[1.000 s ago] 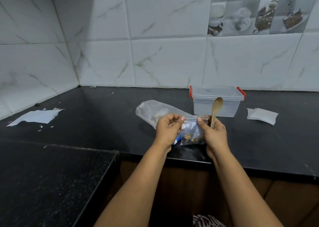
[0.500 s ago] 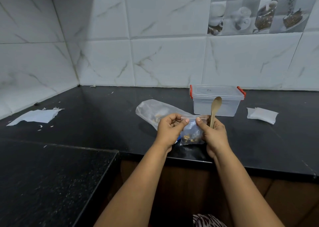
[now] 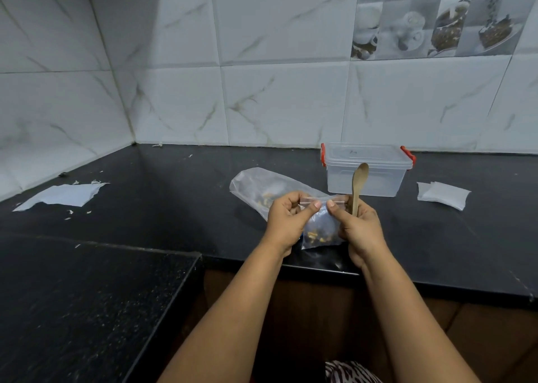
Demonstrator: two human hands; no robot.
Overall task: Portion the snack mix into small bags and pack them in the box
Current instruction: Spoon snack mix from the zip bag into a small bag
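Your left hand and right hand pinch the small bag by its zip strip above the counter; the right also grips the spoon. Press the strip shut end to end, keeping the bag upright so nothing spills. The box sits lidded just behind.

Left hand and right hand pinch the small bag; wooden spoon upright in the right; lidded box behind.

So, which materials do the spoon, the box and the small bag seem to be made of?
Spoon: probably wood, matte pale tan.
Box: clear rigid plastic, with red clips on its lid.
Small bag: thin clear glossy plastic film, snack pieces visible through it.
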